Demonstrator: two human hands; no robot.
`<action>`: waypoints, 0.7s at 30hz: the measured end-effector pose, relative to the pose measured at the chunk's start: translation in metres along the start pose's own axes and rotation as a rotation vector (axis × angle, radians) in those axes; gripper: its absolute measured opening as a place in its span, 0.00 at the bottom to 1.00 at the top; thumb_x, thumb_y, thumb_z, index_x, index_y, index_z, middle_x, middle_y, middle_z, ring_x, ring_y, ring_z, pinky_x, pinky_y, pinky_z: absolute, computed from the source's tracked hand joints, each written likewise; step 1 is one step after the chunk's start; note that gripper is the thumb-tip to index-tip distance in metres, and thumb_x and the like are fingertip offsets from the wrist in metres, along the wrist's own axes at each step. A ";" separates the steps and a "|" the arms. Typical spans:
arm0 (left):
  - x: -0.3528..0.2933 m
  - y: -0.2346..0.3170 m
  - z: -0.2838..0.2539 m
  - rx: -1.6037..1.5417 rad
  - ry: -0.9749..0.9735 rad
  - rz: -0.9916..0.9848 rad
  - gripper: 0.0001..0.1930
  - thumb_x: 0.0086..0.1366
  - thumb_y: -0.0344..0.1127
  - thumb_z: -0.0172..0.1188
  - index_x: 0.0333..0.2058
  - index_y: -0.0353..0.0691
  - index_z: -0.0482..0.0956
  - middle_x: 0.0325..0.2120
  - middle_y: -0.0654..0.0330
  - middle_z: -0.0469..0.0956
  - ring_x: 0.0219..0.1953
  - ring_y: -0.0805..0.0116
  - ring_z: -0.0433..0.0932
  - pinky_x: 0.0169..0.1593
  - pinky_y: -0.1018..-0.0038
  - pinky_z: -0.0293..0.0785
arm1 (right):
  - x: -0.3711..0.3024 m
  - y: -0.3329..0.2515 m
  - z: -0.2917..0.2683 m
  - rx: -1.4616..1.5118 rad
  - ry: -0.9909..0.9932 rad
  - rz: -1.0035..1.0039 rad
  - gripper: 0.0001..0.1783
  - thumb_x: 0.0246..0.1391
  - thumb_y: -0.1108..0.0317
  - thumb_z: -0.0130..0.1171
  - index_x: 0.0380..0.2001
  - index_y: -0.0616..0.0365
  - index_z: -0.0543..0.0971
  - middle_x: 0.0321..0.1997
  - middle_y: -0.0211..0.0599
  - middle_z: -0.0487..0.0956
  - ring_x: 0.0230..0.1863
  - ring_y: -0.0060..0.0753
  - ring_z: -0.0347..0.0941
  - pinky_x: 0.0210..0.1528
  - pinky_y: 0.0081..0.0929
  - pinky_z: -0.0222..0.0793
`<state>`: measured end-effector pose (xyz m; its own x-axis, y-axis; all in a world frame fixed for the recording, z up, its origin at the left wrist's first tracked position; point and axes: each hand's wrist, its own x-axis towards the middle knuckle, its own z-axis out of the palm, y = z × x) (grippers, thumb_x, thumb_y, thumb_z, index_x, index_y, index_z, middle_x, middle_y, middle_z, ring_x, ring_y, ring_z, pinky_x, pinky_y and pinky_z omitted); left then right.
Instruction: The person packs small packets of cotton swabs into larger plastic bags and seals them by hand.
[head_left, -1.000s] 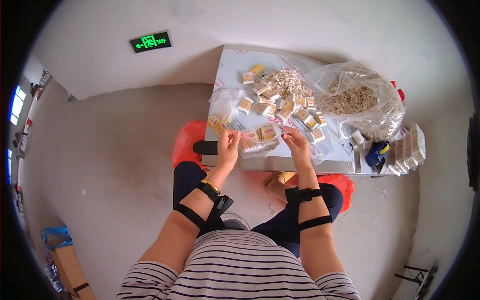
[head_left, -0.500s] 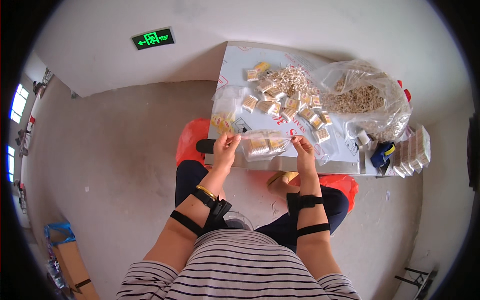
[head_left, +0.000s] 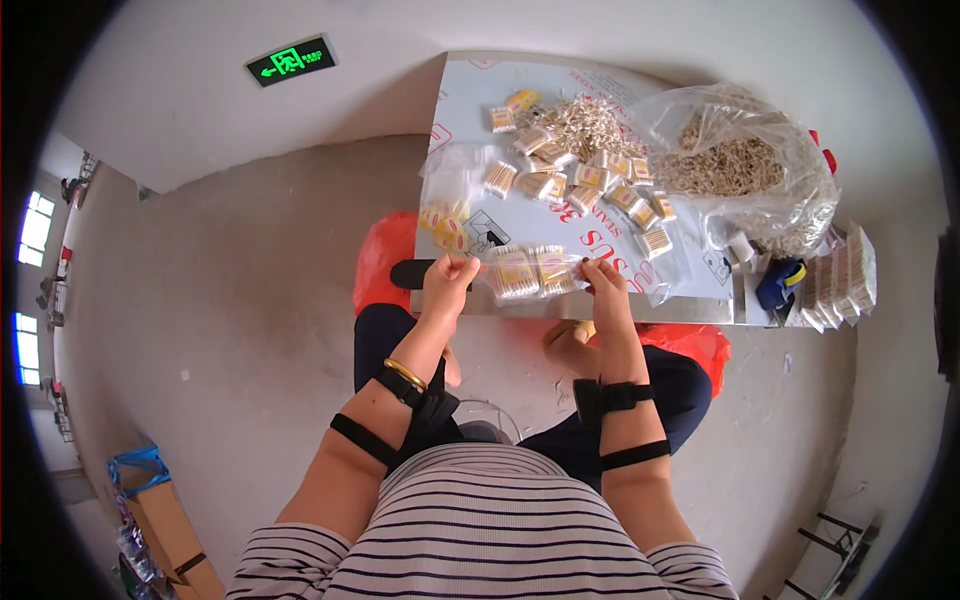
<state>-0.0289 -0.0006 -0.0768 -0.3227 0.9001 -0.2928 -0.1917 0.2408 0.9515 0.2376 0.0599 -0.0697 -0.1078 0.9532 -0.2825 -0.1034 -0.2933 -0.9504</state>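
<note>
Clear plastic stretched between both hands: the left hand (head_left: pixel 449 277) and right hand (head_left: pixel 603 278) each pinched an end of a filled bag (head_left: pixel 530 271) over the table's near edge (head_left: pixel 560 307) — apparently mid-sealing, and next it probably needed pressing shut evenly.

Head camera looks steeply down over table (head_left: pixel 700 305).

a table (head_left: pixel 690 305) stands before the person. a clear packet (head_left: pixel 530 272) hangs over its near edge, between the left hand (head_left: pixel 450 280) and the right hand (head_left: pixel 603 283). small packets (head_left: pixel 585 175) lie scattered behind it, mid-table. a big bag (head_left: pixel 750 165) sits to their right, stacked packets (head_left: pixel 840 285) beyond it at the right end.
</note>
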 end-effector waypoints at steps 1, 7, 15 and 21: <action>-0.003 0.001 0.000 -0.004 -0.029 0.080 0.12 0.69 0.40 0.66 0.37 0.39 0.74 0.34 0.58 0.85 0.36 0.79 0.79 0.41 0.80 0.70 | 0.000 0.000 -0.001 0.002 -0.001 -0.001 0.11 0.65 0.57 0.59 0.37 0.52 0.82 0.35 0.21 0.82 0.39 0.14 0.72 0.44 0.19 0.59; -0.018 0.018 0.001 -0.057 -0.153 0.186 0.09 0.72 0.36 0.62 0.38 0.40 0.71 0.35 0.59 0.84 0.30 0.77 0.80 0.30 0.81 0.72 | 0.000 -0.010 -0.002 0.040 -0.199 -0.199 0.07 0.67 0.68 0.60 0.41 0.60 0.80 0.37 0.23 0.81 0.42 0.16 0.74 0.50 0.19 0.67; -0.028 0.041 0.006 0.134 -0.215 0.358 0.13 0.65 0.28 0.69 0.48 0.37 0.81 0.35 0.63 0.83 0.34 0.80 0.80 0.35 0.81 0.76 | -0.004 -0.012 -0.006 -0.073 -0.239 -0.243 0.06 0.60 0.70 0.67 0.40 0.55 0.85 0.38 0.23 0.79 0.43 0.18 0.73 0.51 0.22 0.68; -0.018 0.050 0.003 0.236 -0.254 0.395 0.14 0.61 0.26 0.70 0.46 0.36 0.85 0.35 0.63 0.84 0.34 0.80 0.79 0.36 0.82 0.76 | 0.003 -0.019 -0.010 -0.157 -0.182 -0.315 0.04 0.57 0.70 0.70 0.36 0.55 0.88 0.35 0.25 0.80 0.43 0.23 0.71 0.53 0.26 0.66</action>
<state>-0.0295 -0.0037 -0.0238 -0.0873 0.9914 0.0972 0.1230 -0.0861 0.9887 0.2495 0.0687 -0.0542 -0.2698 0.9620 0.0408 -0.0082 0.0400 -0.9992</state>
